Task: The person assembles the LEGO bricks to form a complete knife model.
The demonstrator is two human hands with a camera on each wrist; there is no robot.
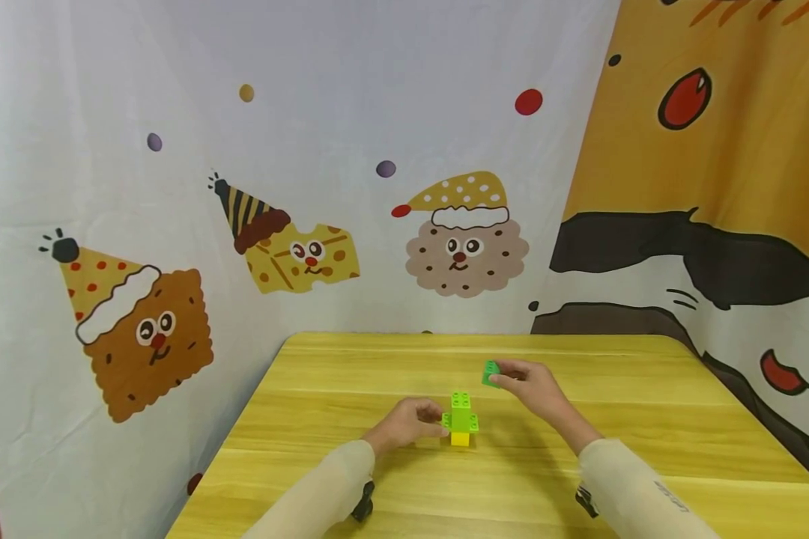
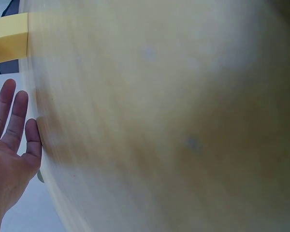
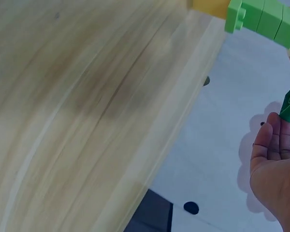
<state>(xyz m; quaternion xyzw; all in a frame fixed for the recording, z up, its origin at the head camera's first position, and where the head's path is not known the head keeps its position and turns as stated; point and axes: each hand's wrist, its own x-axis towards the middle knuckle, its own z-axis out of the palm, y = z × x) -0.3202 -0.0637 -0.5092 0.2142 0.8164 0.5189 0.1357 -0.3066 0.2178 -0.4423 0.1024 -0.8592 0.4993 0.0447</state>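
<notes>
Near the middle of the table stands a small stack of toy building blocks: light green blocks [image 1: 461,419] on a yellow block [image 1: 460,439], with studded pieces jutting out at both sides. My left hand [image 1: 407,424] is at the stack's left side, fingers loosely bent; whether the fingertips touch it, I cannot tell. In the left wrist view those fingers look relaxed, below the yellow block [image 2: 9,39]. Up and to the right of the stack, my right hand [image 1: 529,384] pinches a darker green block [image 1: 490,372] between thumb and fingers, held apart from the stack.
The wood-grain table [image 1: 350,367] has rounded far corners. Behind it hangs a pale curtain [image 1: 350,90] printed with cartoon food figures, close to the table's back edge.
</notes>
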